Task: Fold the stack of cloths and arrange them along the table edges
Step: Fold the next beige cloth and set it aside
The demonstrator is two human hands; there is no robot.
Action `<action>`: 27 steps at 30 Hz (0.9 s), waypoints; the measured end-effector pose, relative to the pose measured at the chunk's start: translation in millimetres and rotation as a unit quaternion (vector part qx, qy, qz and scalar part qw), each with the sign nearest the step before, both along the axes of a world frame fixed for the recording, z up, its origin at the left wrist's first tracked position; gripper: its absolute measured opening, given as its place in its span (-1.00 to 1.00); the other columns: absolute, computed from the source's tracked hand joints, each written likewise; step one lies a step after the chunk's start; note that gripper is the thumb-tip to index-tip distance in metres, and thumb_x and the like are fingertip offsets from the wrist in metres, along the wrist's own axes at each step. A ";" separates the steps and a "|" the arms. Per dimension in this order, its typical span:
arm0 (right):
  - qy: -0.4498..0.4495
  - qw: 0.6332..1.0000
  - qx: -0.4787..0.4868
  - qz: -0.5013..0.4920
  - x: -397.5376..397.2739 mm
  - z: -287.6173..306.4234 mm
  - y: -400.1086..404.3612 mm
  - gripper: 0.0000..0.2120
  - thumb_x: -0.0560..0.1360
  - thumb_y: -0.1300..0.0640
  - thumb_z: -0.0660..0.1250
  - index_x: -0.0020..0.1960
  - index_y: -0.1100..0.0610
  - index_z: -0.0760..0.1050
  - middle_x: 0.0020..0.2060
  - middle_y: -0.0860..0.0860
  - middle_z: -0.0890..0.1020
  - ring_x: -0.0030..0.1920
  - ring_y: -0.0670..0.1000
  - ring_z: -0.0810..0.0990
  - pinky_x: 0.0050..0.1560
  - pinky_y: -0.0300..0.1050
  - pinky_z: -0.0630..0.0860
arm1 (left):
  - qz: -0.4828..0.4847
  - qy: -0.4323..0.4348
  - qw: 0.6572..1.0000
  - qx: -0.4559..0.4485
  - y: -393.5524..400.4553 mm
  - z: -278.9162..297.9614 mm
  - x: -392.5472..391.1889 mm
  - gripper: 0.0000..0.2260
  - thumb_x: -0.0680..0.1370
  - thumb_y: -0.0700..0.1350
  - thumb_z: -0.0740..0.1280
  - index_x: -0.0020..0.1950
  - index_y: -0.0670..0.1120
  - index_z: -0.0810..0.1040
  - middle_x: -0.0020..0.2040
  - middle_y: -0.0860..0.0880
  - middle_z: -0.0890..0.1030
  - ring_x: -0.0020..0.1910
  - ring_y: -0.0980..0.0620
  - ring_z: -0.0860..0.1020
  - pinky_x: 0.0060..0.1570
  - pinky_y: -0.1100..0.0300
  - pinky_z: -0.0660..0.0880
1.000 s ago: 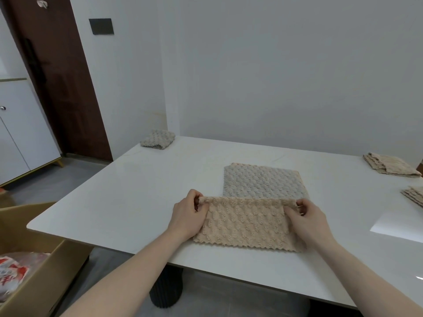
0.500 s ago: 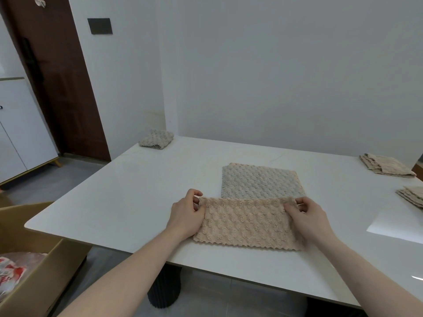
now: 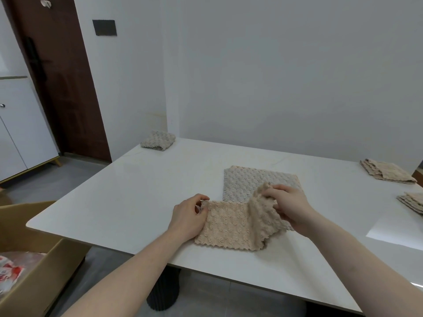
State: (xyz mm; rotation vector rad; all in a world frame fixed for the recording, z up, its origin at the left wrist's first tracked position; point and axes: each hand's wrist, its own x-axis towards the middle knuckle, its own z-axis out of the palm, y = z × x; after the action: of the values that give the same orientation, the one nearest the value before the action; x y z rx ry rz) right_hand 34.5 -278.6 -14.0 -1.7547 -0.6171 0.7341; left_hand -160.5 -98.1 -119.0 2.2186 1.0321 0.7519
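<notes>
**Beige cloth mid-fold: handling notes**

Left to right across the worktop.

Folded grey cloth at 10 o'clock, far-left corner, lying flat near the edge.

Left hand: fingers curled, pinching the left end of the beige cloth and pinning it to the worktop.

Beige cloth sits at 6 o'clock, near the front edge, already doubled into a strip. Judged light and very soft: textured, scalloped hem, drapes without holding shape. It overlaps the near edge of the flat grey cloth just behind it, toward 12 o'clock.

Right hand: fingers curled round the strip's right end, which is lifted off the surface and carried leftward; the raised flap sags between grip and worktop.

Judgement: take hold at the corners of the short edge, both layers together, or the layers may slide apart. Surface looks smooth and glossy, so the pinned end likely needs downward pressure.

Two folded beige piles, upper pile and lower pile, lie at 2–3 o'clock along the right edge.
</notes>
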 end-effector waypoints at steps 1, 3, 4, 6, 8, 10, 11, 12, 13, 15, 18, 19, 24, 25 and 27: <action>0.008 1.000 0.010 0.008 -7.2 3.3 5.3 -0.96 0.52 0.20 0.44 -0.03 0.13 0.59 -0.38 -0.04 0.52 -0.51 -0.08 0.42 -0.46 -0.23 0.38 | -0.003 0.001 1.000 -0.004 1.0 -0.4 0.3 -0.82 0.64 0.07 0.25 0.19 0.20 0.58 -0.19 0.15 0.61 -0.11 0.24 0.55 0.18 0.07 0.47; 0.026 0.999 0.025 0.026 -20.1 4.8 18.7 -0.92 0.53 0.24 0.44 0.01 0.17 0.60 -0.34 -0.01 0.56 -0.53 -0.09 0.48 -0.48 -0.25 0.47 | -0.009 -0.001 1.000 -0.015 2.1 -0.7 0.0 -0.81 0.65 0.08 0.24 0.22 0.20 0.57 -0.15 0.15 0.62 -0.10 0.22 0.56 0.19 0.06 0.47; 0.029 0.999 0.028 0.035 -26.1 3.4 26.0 -0.89 0.52 0.25 0.45 0.05 0.20 0.60 -0.31 0.01 0.58 -0.53 -0.08 0.51 -0.45 -0.24 0.52 | -0.011 -0.005 1.000 -0.023 2.3 -0.6 -0.4 -0.80 0.65 0.09 0.23 0.23 0.20 0.56 -0.12 0.15 0.62 -0.09 0.22 0.56 0.20 0.06 0.47; 0.022 0.998 0.027 0.045 -38.1 -1.6 40.7 -0.80 0.51 0.25 0.45 0.12 0.22 0.58 -0.20 0.09 0.60 -0.51 -0.07 0.57 -0.38 -0.18 0.61 | -0.015 -0.015 0.999 -0.041 2.3 -0.2 -1.3 -0.80 0.66 0.10 0.22 0.24 0.19 0.56 -0.09 0.15 0.62 -0.07 0.20 0.57 0.21 0.06 0.47; 0.016 0.998 0.031 0.049 -49.8 -6.9 53.3 -0.79 0.50 0.26 0.44 0.13 0.21 0.57 -0.15 0.11 0.61 -0.49 -0.06 0.61 -0.29 -0.07 0.69 | -0.016 -0.024 0.998 -0.059 2.2 0.9 -2.2 -0.80 0.66 0.10 0.23 0.24 0.19 0.56 -0.05 0.15 0.63 -0.04 0.19 0.59 0.21 0.06 0.48; 0.018 0.998 0.037 0.057 -61.1 -12.4 63.1 -0.79 0.50 0.27 0.43 0.12 0.20 0.56 -0.13 0.12 0.61 -0.48 -0.04 0.63 -0.21 0.01 0.73 | -0.017 -0.032 0.997 -0.074 2.0 2.4 -3.1 -0.80 0.64 0.12 0.25 0.23 0.20 0.57 -0.03 0.16 0.64 -0.03 0.18 0.59 0.21 0.07 0.49; 0.017 0.997 0.035 0.059 -66.0 -15.9 66.8 -0.79 0.49 0.27 0.43 0.12 0.20 0.56 -0.13 0.12 0.62 -0.47 -0.04 0.64 -0.18 0.04 0.74 | -0.017 -0.036 0.996 -0.083 1.9 2.8 -3.5 -0.80 0.63 0.12 0.26 0.23 0.21 0.57 -0.03 0.17 0.64 -0.03 0.19 0.60 0.20 0.07 0.50; 0.014 0.998 0.032 0.060 -69.6 -19.9 69.9 -0.79 0.48 0.28 0.43 0.11 0.19 0.57 -0.12 0.12 0.62 -0.45 -0.03 0.65 -0.17 0.07 0.74 | -0.018 -0.043 0.994 -0.094 2.0 3.0 -4.0 -0.80 0.62 0.14 0.26 0.21 0.21 0.58 -0.03 0.17 0.64 -0.03 0.18 0.60 0.20 0.07 0.50; 0.012 0.998 0.028 0.061 -72.6 -23.7 72.2 -0.77 0.47 0.28 0.42 0.12 0.18 0.57 -0.09 0.12 0.63 -0.42 -0.02 0.67 -0.17 0.07 0.74 | -0.018 -0.051 0.993 -0.108 2.0 3.2 -4.2 -0.79 0.61 0.16 0.27 0.20 0.21 0.58 -0.02 0.16 0.64 -0.02 0.17 0.61 0.19 0.06 0.51; 0.017 0.998 0.023 0.064 -77.2 -30.3 75.5 -0.74 0.48 0.27 0.41 0.16 0.19 0.57 -0.08 0.12 0.64 -0.39 0.01 0.68 -0.22 0.00 0.72 | -0.019 -0.066 0.989 -0.133 2.7 3.3 -5.2 -0.75 0.55 0.20 0.25 0.17 0.23 0.58 -0.02 0.16 0.65 0.00 0.15 0.61 0.20 0.04 0.52; 0.040 0.996 0.034 0.077 -81.6 -34.6 76.7 -0.73 0.52 0.22 0.46 0.19 0.23 0.57 -0.12 0.12 0.68 -0.32 0.05 0.71 -0.18 0.02 0.72 | -0.028 -0.088 0.983 -0.159 4.8 4.5 -6.9 -0.76 0.52 0.19 0.23 0.13 0.24 0.58 -0.03 0.18 0.69 0.02 0.16 0.63 0.20 -0.01 0.53; 0.047 0.995 0.037 0.085 -81.4 -35.6 75.6 -0.73 0.52 0.19 0.48 0.19 0.22 0.58 -0.12 0.12 0.70 -0.29 0.07 0.72 -0.13 0.05 0.73 | -0.030 -0.093 0.982 -0.164 5.1 5.1 -7.2 -0.76 0.52 0.18 0.21 0.11 0.24 0.59 -0.03 0.19 0.69 0.04 0.16 0.63 0.20 -0.03 0.53; 0.004 0.995 0.034 0.098 -63.0 -39.6 55.1 -0.81 0.54 0.11 0.45 0.15 0.07 0.62 0.01 0.08 0.72 -0.20 -0.01 0.75 -0.21 -0.07 0.67 | -0.037 -0.118 0.975 -0.183 4.5 8.5 -8.6 -0.69 0.54 0.20 0.13 0.05 0.18 0.62 0.01 0.23 0.68 0.10 0.13 0.60 0.24 -0.05 0.50; -0.023 0.996 0.036 0.081 -56.4 -42.5 49.5 -0.84 0.55 0.12 0.44 0.13 0.05 0.62 0.01 0.05 0.72 -0.24 -0.05 0.73 -0.25 -0.11 0.64 | -0.038 -0.120 0.975 -0.185 4.7 9.1 -8.9 -0.67 0.54 0.24 0.13 0.05 0.18 0.62 0.00 0.22 0.67 0.10 0.11 0.60 0.24 -0.04 0.49; -0.084 0.995 0.033 0.044 -42.6 -51.1 38.4 -0.84 0.54 0.13 0.43 0.11 -0.01 0.61 0.01 -0.03 0.70 -0.26 -0.07 0.72 -0.26 -0.15 0.60 | -0.039 -0.116 0.976 -0.182 5.5 8.9 -9.0 -0.66 0.52 0.32 0.16 0.06 0.20 0.62 -0.02 0.21 0.67 0.06 0.10 0.60 0.21 -0.02 0.50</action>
State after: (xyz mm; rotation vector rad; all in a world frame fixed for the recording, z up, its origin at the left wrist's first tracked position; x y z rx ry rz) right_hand -8.1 -240.1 -65.1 -1.7486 -0.8282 0.6244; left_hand -169.4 -92.5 -110.1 1.8001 0.8820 0.7033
